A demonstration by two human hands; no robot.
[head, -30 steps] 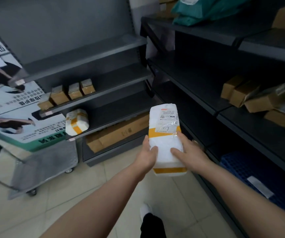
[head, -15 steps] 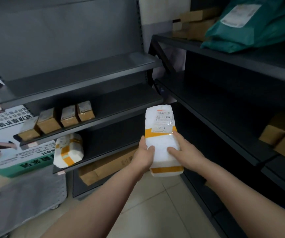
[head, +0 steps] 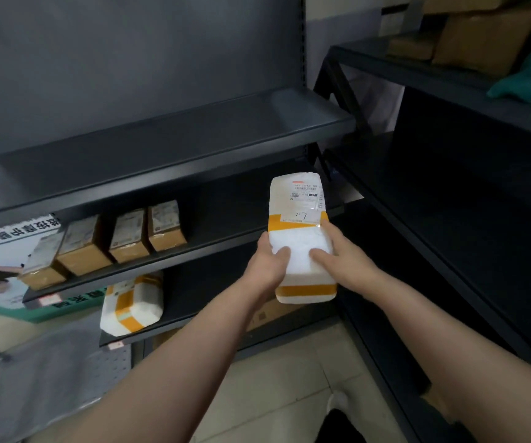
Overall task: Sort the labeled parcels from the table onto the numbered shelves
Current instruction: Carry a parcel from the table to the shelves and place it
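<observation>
The left grip (head: 269, 262) curls round the left edge of a white parcel (head: 301, 225) banded in orange tape, thumb on top, and the right grip (head: 342, 257) clamps the right edge the same way. The parcel is held in the air between them, its label (head: 305, 195) facing up at the far end. Left of the grips, four brown boxes (head: 129, 238) stand in a row on a shelf (head: 193, 251), and a second white parcel (head: 133, 303) lies on the lower shelf (head: 161, 327).

Parcel (head: 299, 241) – white matt foam wrap w/ glossy orange tape (head: 305, 290); shelves (head: 193, 139) – matt grey metal.
</observation>
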